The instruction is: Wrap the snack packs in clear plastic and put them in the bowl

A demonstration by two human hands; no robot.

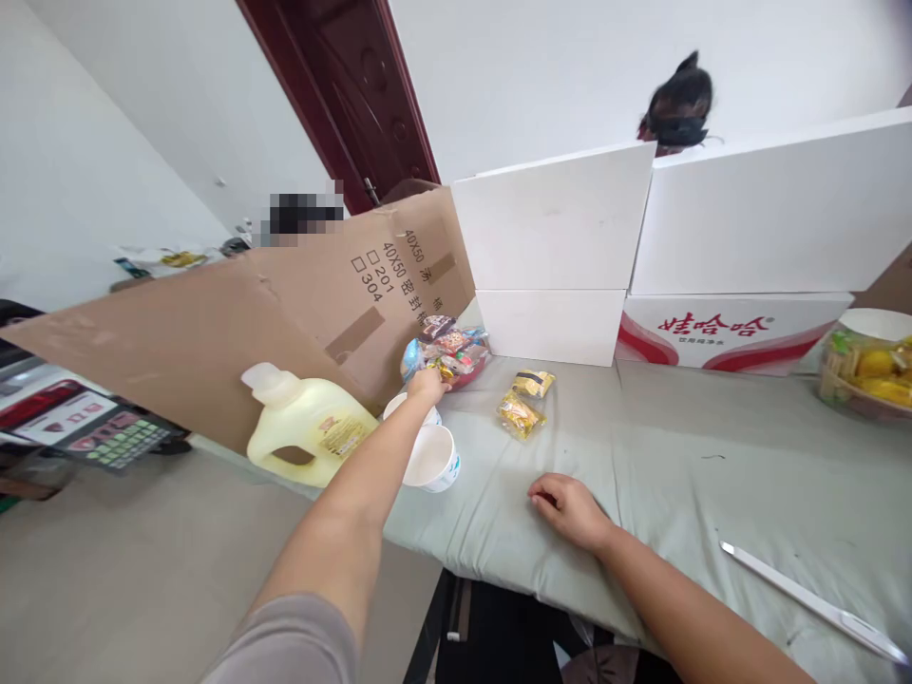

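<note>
- White walls and a dark red door (349, 95) back a table under grey-green cloth (676, 446).
- Cardboard sheet (235, 323) leans at 9 o'clock; white boxes (562, 228) stand at 12.
- Yellow jug (306, 427) sits beside two paper cups (431, 458).
- Left hand (427, 385) reaches to 11 o'clock, fingers closing on the snack packets (452, 351); grip unclear.
- Right hand (570, 508) rests loosely curled, holding nothing, on the cloth.

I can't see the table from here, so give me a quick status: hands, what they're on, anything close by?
Left hand on the snack bowl, grip unclear. Right hand flat on the cloth, holding nothing. Two paper cups just under the left wrist.
</note>
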